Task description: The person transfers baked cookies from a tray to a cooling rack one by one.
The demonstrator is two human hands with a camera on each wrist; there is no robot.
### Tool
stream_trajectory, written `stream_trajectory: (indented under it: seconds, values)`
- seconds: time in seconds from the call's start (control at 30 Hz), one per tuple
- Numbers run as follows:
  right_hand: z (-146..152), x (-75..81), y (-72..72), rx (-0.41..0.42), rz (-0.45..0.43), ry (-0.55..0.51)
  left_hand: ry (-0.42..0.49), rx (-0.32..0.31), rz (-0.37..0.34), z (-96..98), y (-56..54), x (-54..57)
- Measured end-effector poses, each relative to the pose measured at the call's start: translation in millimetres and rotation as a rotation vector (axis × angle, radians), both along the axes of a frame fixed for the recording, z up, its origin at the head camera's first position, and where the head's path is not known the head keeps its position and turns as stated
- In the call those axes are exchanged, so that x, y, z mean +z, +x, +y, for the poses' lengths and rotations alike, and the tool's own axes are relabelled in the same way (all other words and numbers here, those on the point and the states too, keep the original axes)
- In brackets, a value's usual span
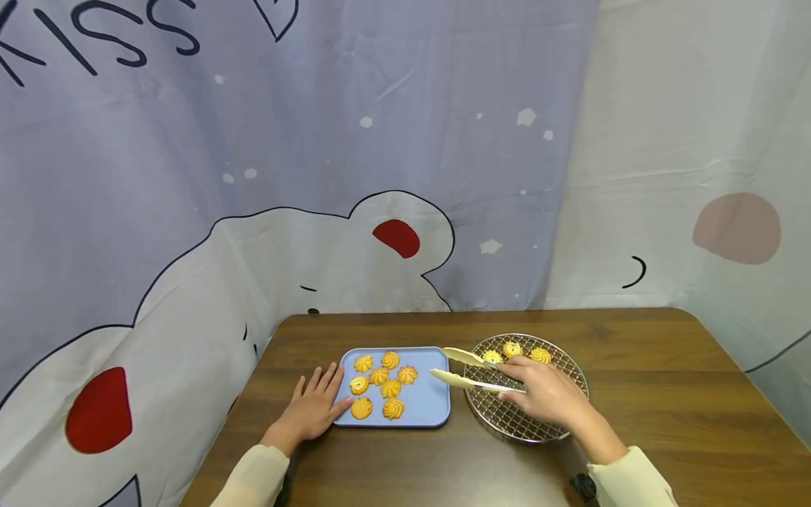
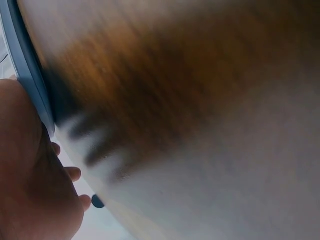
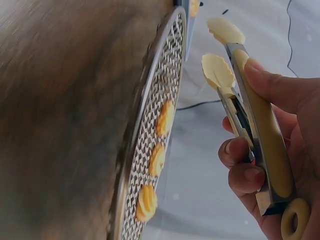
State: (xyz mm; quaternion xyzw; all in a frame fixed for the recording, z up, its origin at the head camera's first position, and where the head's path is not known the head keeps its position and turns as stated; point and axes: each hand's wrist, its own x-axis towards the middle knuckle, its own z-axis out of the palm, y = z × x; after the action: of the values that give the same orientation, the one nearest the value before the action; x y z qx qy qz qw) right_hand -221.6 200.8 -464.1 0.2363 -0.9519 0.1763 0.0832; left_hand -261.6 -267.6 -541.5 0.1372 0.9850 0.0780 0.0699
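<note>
My right hand [image 1: 545,387] grips a pair of metal tongs with cream-coloured tips [image 3: 270,145]. The tips stand apart, with nothing between them, reaching left over the gap between rack and tray. Under that hand lies a round wire rack [image 1: 507,419]. Three swirled cookies [image 3: 146,202] sit along the rack's far side. On the left, a blue rectangular tray [image 1: 421,408] bears several golden piped cookies [image 1: 391,388]. My left hand [image 1: 309,412] rests at the tray's left edge, fingers straight and spread, thumb over the rim. The left wrist view shows it beside the tray edge [image 2: 30,65].
Both the tray and rack are on a brown wooden table [image 1: 646,394]. Right behind its far edge hangs a printed fabric backdrop [image 1: 494,176] with bear shapes. A thin dark cable [image 1: 779,355] crosses the fabric at the right.
</note>
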Motion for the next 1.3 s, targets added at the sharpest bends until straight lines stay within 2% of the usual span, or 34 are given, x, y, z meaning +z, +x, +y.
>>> stream_trajectory:
  seconds: [0.27,0.7,0.87,1.3]
  values:
    - [-22.0,-2.5,-7.7,0.058,0.001,0.005,0.014,-0.011,0.03,-0.9,1.8,-1.5]
    - [-42.6,-5.1,-19.6,0.091,-0.025,0.026,-0.009,-0.005,0.005,6.8,6.4,12.6]
    - [-48.7,-5.7,-25.7,0.112,-0.031,0.027,0.003,-0.002,0.021,5.5,6.4,11.8]
    - [-55.4,-9.1,-39.6,0.147,-0.071,0.074,0.014,-0.003,0.006,4.2,5.9,8.7]
